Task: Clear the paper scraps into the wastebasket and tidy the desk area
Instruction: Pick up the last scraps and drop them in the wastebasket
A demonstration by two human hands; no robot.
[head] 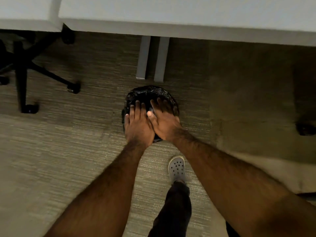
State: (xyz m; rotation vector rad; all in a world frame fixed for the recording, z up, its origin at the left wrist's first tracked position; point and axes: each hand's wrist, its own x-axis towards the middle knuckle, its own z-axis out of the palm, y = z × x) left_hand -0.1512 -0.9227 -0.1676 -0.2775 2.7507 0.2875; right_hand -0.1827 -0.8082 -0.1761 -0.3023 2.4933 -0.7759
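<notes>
Head view, looking straight down: both hands hover over the wastebasket (150,100), a round bin with a black liner standing on the carpet (68,159) just near of the grey worktop legs (143,59). The left hand (138,124) is flat, fingers spread, no grip on anything. The right hand (165,123) lies beside it, thumb touching the left hand; its grip is loose and open, and whether something pale sits under the thumb I cannot tell. The white worktop (188,12) runs along the far edge, an office chair base (22,65) stands far left, a grey clog (177,168) near right.
</notes>
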